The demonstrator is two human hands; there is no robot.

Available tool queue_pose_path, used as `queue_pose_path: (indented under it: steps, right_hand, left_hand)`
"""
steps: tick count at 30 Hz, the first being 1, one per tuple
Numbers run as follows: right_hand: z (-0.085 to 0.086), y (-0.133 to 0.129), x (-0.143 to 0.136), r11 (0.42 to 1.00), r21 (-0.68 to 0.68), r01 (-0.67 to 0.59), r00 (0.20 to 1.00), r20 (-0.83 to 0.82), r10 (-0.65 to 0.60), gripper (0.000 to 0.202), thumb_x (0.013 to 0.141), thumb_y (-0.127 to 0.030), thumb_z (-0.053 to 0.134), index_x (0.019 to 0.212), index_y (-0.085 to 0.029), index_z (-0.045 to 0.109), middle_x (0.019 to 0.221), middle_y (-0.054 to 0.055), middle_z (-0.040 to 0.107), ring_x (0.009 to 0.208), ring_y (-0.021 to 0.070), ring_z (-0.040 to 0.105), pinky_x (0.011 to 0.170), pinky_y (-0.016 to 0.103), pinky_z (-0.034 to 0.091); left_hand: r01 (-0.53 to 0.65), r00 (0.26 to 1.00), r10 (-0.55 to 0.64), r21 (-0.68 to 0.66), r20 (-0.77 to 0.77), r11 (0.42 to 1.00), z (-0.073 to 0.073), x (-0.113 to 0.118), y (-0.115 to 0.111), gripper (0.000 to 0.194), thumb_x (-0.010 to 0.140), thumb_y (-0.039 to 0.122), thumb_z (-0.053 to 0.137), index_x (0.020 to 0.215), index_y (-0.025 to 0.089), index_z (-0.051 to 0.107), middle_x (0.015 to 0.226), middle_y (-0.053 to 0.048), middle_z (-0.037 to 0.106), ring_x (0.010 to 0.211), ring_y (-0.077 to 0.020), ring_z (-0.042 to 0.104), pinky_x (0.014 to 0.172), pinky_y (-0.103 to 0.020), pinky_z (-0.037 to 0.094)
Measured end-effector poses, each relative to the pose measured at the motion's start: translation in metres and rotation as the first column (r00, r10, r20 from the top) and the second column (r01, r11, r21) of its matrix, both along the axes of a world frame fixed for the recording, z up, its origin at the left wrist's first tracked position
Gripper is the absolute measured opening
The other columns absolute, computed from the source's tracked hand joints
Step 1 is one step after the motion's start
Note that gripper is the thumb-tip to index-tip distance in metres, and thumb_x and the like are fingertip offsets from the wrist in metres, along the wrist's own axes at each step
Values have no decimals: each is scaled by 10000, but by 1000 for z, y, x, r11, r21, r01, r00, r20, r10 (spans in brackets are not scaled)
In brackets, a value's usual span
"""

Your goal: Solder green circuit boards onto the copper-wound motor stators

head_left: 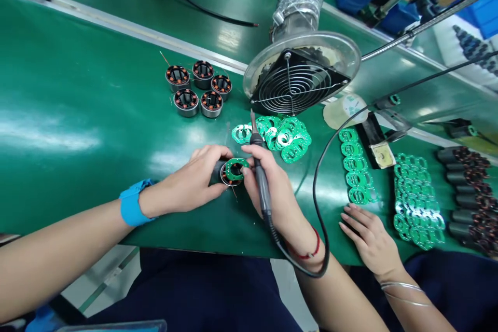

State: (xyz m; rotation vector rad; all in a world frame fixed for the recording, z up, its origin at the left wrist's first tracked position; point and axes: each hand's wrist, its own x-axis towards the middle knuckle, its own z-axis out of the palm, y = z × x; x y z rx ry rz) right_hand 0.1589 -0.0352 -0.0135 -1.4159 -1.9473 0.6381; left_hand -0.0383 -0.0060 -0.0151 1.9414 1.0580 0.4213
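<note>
My left hand [200,176], with a blue band at the wrist, is closed round the side of a motor stator [230,180] with copper windings. A green ring-shaped circuit board [236,167] lies over the stator's open end, slightly tilted. Between thumb and fingers my right hand [272,181] grips a soldering iron [263,181], its tip pointing up and away from the stator. The right fingertips also touch the edge of the board. A thin copper wire [235,195] sticks out below the stator.
Several stators [187,102] stand beyond my left hand. Loose circuit boards [290,135] lie under a fume extractor fan [291,83]. The iron's black cable [317,192] loops past my right wrist. A co-worker's hand [371,241] rests near board panels [416,197] at right.
</note>
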Motion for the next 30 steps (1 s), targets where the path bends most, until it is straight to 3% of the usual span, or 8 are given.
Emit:
queue_pose_path:
  steps: [5,9,12,17,21,25,30]
  right_hand:
    - [-5,-20,-4,978,183,102,986,112,-124,501,922,-271,598,1401,-321,463,1153,118,672,974,284,652,832,476,565]
    - [-10,-21,-12,983,174,52,990,121,-74,504,897,-339,647,1376,-282,498,1201,114,672,1048,292,661,885,496,565]
    - [-8,-13,-12,985,173,23,993,111,-43,471,871,-347,674,1323,-354,543,1182,81,687,1078,292,674,845,443,598]
    - [7,-31,28,992,124,-32,989,148,13,468,851,-373,669,1301,-395,542,1120,26,697,1103,310,683,755,495,638]
    - [12,-54,60,997,69,32,977,208,-46,436,852,-384,662,1278,-357,571,1143,48,701,1126,308,680,800,484,638]
    - [-5,-37,44,994,108,-15,989,150,-1,415,869,-384,642,1276,-323,586,1158,68,711,1103,304,693,838,475,631]
    - [-21,1,9,979,141,-149,984,123,132,368,930,-345,561,1294,-292,575,1150,79,734,1016,271,732,858,446,627]
  left_hand:
    - [-61,972,105,-205,209,977,0,-6,10,217,899,284,482,1083,196,556,1003,-50,666,889,-181,640,797,-361,560]
    - [-115,959,168,-228,229,967,-2,-1,12,201,899,322,504,1011,191,608,893,-26,657,793,-165,618,715,-331,542]
    - [-133,950,203,-281,237,950,0,2,12,182,876,329,539,959,187,617,829,-11,640,746,-157,593,694,-324,517]
    - [-94,913,269,-484,307,870,8,-1,16,237,816,398,621,893,174,625,765,12,625,722,-139,563,690,-288,469]
    - [-85,908,290,-545,303,834,8,-1,20,186,792,345,644,816,162,624,697,34,586,664,-113,514,639,-248,412]
    - [-166,870,412,-628,269,760,8,11,20,65,774,167,615,729,159,568,586,64,509,584,-94,454,584,-225,355]
    - [-261,840,483,-599,245,757,11,21,28,142,801,128,598,699,170,508,587,56,519,570,-99,484,576,-227,382]
